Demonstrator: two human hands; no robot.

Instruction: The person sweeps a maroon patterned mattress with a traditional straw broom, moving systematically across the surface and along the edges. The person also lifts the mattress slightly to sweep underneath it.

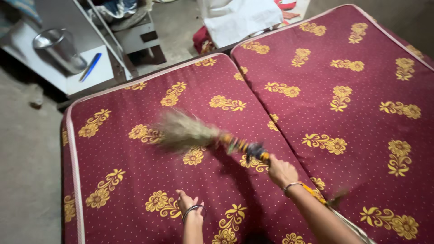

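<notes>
My right hand (pixel 281 171) grips a grass broom (pixel 199 135) over the maroon mattress (pixel 135 180); my left hand (pixel 187 204) rests open on it.

Free room: open maroon mattress surface (pixel 135 180) is found left of and ahead of the left hand (pixel 189 204). A second mattress (pixel 361 99) lies bare to the right of the right hand (pixel 281 171).

Obstacles: the space between and ahead of both hands is occupied by the grass broom (pixel 199 135). Far ahead-left, past the mattress edge, passage is blocked by a white shelf (pixel 90 79) bearing a steel tumbler (pixel 58 47).
</notes>
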